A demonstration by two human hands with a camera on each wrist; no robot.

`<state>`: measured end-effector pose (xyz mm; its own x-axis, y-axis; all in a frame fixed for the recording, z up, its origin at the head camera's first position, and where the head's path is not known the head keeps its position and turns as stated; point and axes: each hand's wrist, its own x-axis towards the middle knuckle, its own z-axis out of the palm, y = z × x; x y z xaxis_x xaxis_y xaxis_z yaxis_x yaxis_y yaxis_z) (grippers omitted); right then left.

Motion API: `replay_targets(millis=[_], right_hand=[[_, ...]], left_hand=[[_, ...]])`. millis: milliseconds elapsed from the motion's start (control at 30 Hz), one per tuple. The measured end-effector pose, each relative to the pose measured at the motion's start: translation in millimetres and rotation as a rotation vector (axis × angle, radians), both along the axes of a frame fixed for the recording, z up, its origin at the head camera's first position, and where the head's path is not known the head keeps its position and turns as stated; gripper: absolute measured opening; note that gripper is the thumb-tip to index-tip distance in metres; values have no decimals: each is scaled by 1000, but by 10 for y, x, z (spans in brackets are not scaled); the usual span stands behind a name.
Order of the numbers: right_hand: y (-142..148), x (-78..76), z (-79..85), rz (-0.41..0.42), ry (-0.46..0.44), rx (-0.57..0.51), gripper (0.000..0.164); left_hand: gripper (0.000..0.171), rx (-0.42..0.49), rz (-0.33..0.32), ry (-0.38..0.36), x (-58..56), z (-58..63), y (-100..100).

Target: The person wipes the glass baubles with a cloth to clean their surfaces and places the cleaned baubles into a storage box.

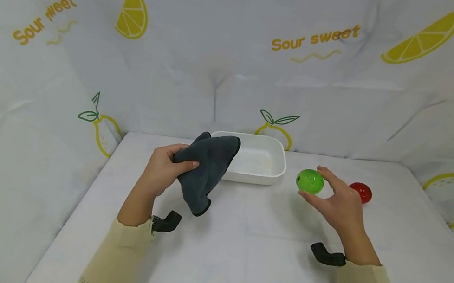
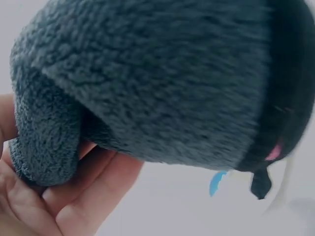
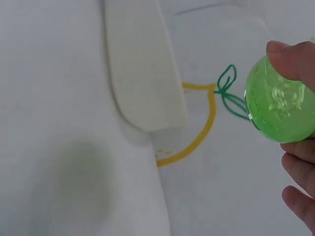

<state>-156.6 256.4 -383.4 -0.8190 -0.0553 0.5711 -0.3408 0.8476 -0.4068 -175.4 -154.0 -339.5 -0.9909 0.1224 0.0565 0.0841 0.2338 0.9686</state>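
Observation:
My left hand point(image 1: 165, 167) pinches a dark grey-blue cloth point(image 1: 210, 165) with black edging, which hangs in folds above the table. In the left wrist view the fluffy cloth point(image 2: 157, 83) fills most of the picture, with fingers point(image 2: 106, 184) beneath it. A shiny, translucent green egg-shaped ball point(image 1: 309, 182) is held between the thumb and fingers of my right hand point(image 1: 339, 205); a small dark hole shows on its left side. The right wrist view shows this green ball point(image 3: 278, 105) up close. Just behind the right hand is a red ball point(image 1: 361, 192), partly hidden.
A white rectangular tray point(image 1: 254, 178) stands at the back of the white-covered table point(image 1: 239, 255), its left part hidden by the cloth. Behind rises a white sheet point(image 1: 223, 29) printed with lemons and "Sour sweet". Black curved mounts point(image 1: 167, 222) stick out at both wrists.

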Motion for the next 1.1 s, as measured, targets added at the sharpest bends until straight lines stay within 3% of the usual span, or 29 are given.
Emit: replay_targets(millis=[200, 433, 600, 867, 1100], right_hand=[[-269, 27, 241, 140, 168, -66, 76], [-652, 40, 346, 283, 183, -102, 78], [-847, 60, 355, 365, 168, -127, 76], [-940, 117, 366, 382, 132, -200, 81], [-984, 143, 327, 375, 65, -240, 78]], left_hand=[[40, 123, -5, 24, -28, 11, 288], [37, 220, -79, 59, -53, -39, 586], [37, 343, -143, 77, -49, -82, 720], [43, 460, -290, 85, 14, -99, 779], [72, 478, -396, 40, 38, -165, 846]])
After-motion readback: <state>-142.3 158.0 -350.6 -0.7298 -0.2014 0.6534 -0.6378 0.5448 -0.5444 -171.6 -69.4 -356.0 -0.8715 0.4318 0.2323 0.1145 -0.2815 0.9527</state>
